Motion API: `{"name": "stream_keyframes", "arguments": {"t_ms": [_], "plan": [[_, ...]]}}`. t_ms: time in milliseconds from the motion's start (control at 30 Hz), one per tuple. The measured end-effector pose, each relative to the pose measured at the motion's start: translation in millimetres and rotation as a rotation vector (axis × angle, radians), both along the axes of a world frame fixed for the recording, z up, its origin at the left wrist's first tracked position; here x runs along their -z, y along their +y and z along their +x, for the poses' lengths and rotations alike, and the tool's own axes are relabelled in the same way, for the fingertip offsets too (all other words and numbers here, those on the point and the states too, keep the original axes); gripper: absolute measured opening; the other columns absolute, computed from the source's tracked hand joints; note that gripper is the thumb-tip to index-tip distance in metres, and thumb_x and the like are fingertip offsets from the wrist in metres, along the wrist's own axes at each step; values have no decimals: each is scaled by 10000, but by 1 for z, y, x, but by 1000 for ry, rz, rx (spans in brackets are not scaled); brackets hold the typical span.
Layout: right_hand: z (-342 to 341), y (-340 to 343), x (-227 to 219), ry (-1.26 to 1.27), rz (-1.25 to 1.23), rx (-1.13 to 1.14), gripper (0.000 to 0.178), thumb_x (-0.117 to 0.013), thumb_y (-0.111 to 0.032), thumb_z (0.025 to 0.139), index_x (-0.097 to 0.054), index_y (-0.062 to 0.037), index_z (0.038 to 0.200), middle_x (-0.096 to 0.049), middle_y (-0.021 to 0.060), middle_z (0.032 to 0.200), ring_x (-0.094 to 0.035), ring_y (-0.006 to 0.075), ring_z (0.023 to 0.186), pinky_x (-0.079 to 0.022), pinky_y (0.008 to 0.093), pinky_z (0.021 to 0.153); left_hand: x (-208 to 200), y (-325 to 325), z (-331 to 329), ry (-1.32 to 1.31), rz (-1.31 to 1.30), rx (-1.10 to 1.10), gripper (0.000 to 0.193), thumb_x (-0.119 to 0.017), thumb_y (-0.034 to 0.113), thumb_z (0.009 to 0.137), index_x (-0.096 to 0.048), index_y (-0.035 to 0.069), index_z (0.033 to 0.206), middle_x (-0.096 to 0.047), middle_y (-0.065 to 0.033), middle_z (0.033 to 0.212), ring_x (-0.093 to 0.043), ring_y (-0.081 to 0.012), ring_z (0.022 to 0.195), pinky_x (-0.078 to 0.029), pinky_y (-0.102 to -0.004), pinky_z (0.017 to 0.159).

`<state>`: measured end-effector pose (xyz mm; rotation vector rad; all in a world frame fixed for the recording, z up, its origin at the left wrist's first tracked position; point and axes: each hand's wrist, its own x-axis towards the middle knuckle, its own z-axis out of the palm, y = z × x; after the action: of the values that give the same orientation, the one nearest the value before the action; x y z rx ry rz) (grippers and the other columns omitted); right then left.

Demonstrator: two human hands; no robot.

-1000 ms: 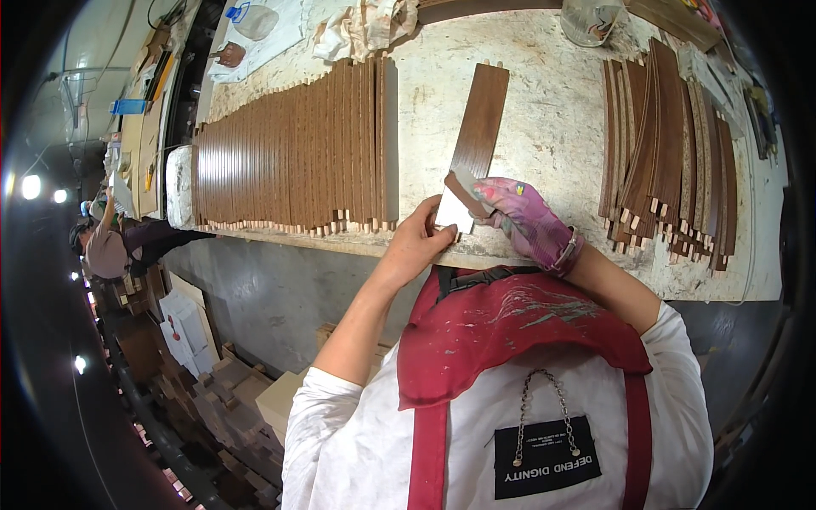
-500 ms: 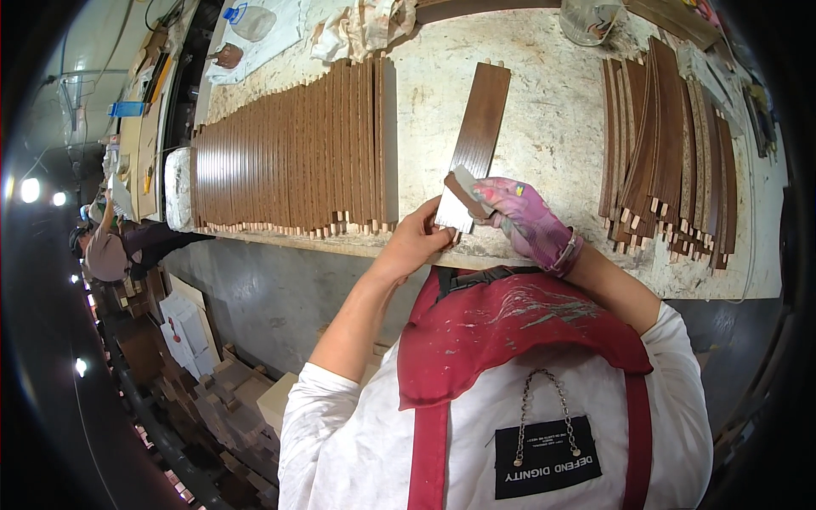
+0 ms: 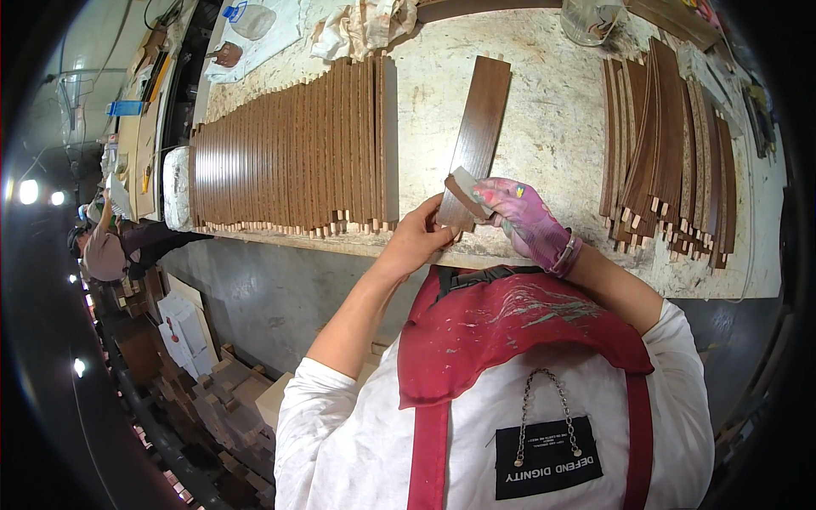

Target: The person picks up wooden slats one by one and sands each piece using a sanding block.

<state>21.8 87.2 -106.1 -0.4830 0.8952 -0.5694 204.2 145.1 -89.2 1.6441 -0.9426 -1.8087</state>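
Observation:
A brown wooden slat (image 3: 481,110) with dowel pegs at its end slants away from me across the worktable (image 3: 429,110). My bare left hand (image 3: 415,241) grips its near end, thumb on one side and fingers partly hidden by the wood. In a pink, paint-stained glove, my right hand (image 3: 527,217) is closed round a brown and pale-grey sanding block (image 3: 463,192). The block rests against the slat's face close to the near end. What lies under the block is hidden.
A long row of slats (image 3: 289,153) stands on edge at the left. Looser slats (image 3: 659,144) lie piled at the right. Along the back are a plastic bottle (image 3: 251,21), a crumpled cloth (image 3: 364,27) and a clear jar (image 3: 588,21). A person (image 3: 106,251) is at far left.
The slat has shifted slightly away from me and its tilt differs, so the bright glare on its near part is gone. Both hands stay nearly in place.

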Motion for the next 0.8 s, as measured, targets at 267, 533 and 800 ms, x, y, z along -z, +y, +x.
{"name": "stream_keyframes", "arguments": {"t_ms": [267,533,800], "plan": [[-5,1,8,38,-93,-66,348,-641,-231,844,-566,-12,1105,-636,36,970,-574,89,817,-439,221,672,1,1,3,40,-43,22,520,-570,28,854,-372,-3,1333,-581,-60,1028,-557,-101,878,-459,-238,784],[-5,-1,10,27,-107,-110,332,-641,-201,837,-562,-40,1116,-639,7,991,-560,55,804,-419,188,634,-3,-1,-2,-36,-54,29,510,-579,18,839,-400,7,1317,-586,-50,1020,-552,-100,870,-446,-236,799],[-5,1,7,16,-151,-81,325,-650,-197,830,-586,-20,1095,-651,7,938,-535,55,762,-389,185,634,-6,2,-3,-93,-45,28,550,-557,-35,808,-385,11,1328,-574,-58,1047,-544,-94,887,-438,-231,813]]}}
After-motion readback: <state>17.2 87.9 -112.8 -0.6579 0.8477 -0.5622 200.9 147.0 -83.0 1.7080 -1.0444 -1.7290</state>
